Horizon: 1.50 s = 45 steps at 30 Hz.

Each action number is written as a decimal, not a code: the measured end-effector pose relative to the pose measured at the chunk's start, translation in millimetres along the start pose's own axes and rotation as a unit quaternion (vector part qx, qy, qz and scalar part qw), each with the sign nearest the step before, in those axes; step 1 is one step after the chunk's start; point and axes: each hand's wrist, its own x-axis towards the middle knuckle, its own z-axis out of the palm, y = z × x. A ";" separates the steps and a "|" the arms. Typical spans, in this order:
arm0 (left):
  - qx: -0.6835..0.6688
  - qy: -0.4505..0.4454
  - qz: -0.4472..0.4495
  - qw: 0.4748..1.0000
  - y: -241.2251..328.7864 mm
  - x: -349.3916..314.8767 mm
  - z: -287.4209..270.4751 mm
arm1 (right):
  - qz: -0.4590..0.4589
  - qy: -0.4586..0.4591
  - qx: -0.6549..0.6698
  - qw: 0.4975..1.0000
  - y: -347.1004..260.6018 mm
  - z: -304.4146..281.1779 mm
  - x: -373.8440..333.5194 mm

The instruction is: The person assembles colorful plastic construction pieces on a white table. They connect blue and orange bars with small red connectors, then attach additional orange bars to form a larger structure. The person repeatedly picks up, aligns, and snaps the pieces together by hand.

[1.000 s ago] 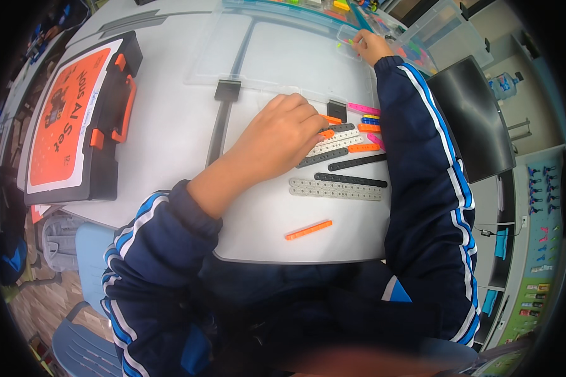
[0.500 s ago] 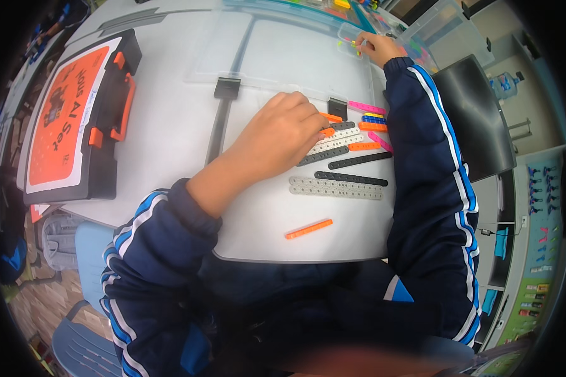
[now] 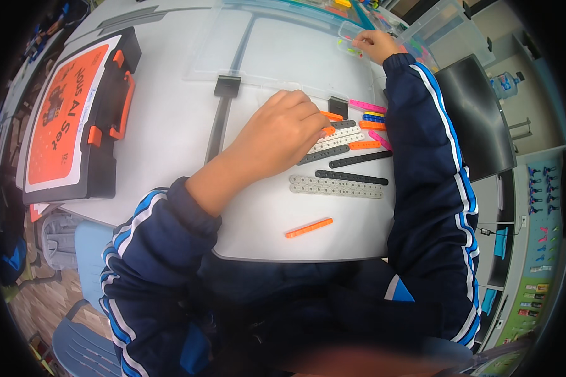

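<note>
My left hand [image 3: 282, 129] is closed over a spread of plastic building beams, its fingers curled around an orange beam [image 3: 329, 131] whose end pokes out at the fingertips. White beams [image 3: 337, 139], dark grey beams [image 3: 324, 154] and a second orange beam [image 3: 365, 145] lie beside it. Farther off to the right, my right hand [image 3: 377, 45] reaches to a small clear box [image 3: 352, 30] with tiny green, yellow and red pieces. Its thumb and fingers are pinched at the box; whatever they hold is too small to name.
Nearer me lie a black beam [image 3: 352, 178], light grey beams [image 3: 336, 188] and a lone orange beam [image 3: 309, 228]. Pink beams [image 3: 367, 106] sit by my right sleeve. A black case [image 3: 100, 169] with an orange label stands left. A clear plastic lid [image 3: 283, 78] lies beyond my left hand.
My right hand has shifted very slightly at the small clear box. My left hand and the beams stay where they were.
</note>
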 end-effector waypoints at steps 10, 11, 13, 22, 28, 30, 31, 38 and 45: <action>0.000 0.010 0.006 1.000 -0.4 -0.1 0.6 | 0.038 -0.024 0.051 0.998 8.9 9.2 6.4; 0.000 0.010 0.006 1.000 -0.5 -0.3 0.4 | 0.022 -0.008 0.057 0.998 8.5 10.2 6.3; 0.003 0.006 0.005 1.000 -0.6 -0.3 0.5 | 0.039 0.010 0.055 0.998 6.9 9.9 5.0; 0.002 0.008 0.007 1.000 -0.2 0.1 0.8 | -0.062 -0.033 0.062 0.996 -9.2 5.1 -3.7; 0.001 0.012 0.009 1.000 -0.5 0.1 1.8 | -0.096 -0.049 0.064 0.992 -13.5 10.8 -2.4; -0.001 0.013 0.010 1.000 -0.5 0.1 2.1 | -0.076 -0.085 0.056 0.992 -14.2 11.6 0.3; -0.001 0.014 0.010 1.000 -0.5 0.1 2.1 | -0.051 -0.106 0.054 0.992 -14.2 12.0 1.9; -0.007 0.019 0.012 1.000 -0.4 0.2 1.2 | -0.077 -0.091 0.056 0.991 -0.3 15.1 7.0; -0.010 0.014 0.010 1.000 -0.3 0.2 0.6 | -0.019 -0.078 0.129 0.988 2.5 9.8 7.6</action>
